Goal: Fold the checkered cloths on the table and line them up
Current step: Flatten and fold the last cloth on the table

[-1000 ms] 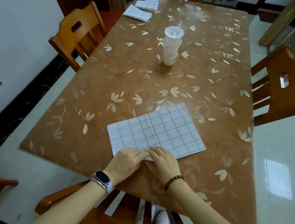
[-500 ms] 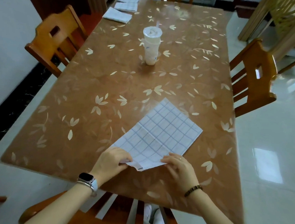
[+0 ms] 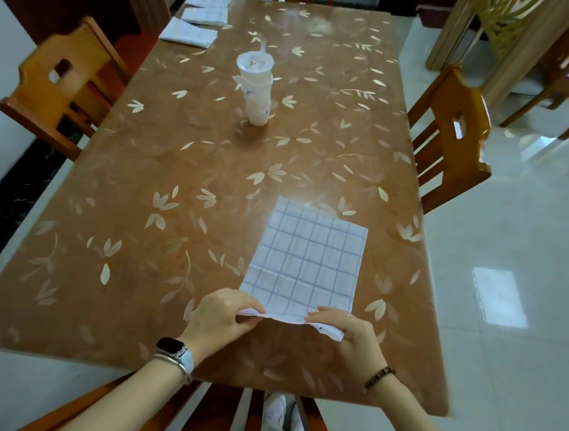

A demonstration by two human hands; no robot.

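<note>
I saw the checkered cloth (image 3: 306, 262) lying flat in the lower centre-right of the frame, its long side running up the table (image 3: 130, 236) away from me. Its near edge was raised a little between both hands. The left hand (image 3: 222, 316) pinched the near left corner, fingers curled over thumb. The right hand (image 3: 348, 334) pinched the near right corner, where a flap of cloth stuck out past the fingers.

A capped plastic cup (image 3: 254, 89) stood upright in the upper middle, well apart from the cloth. Three folded cloths (image 3: 189, 31) lay in a row at the upper left corner of the table. Wooden chairs stood at the left edge (image 3: 64, 86) and the right edge (image 3: 451, 137), and nothing lay between the hands and the cloth.

Half a second before, the cloth had lain diagonally and looked wider. It had since swung straight, and the hands had moved apart to its corners.
</note>
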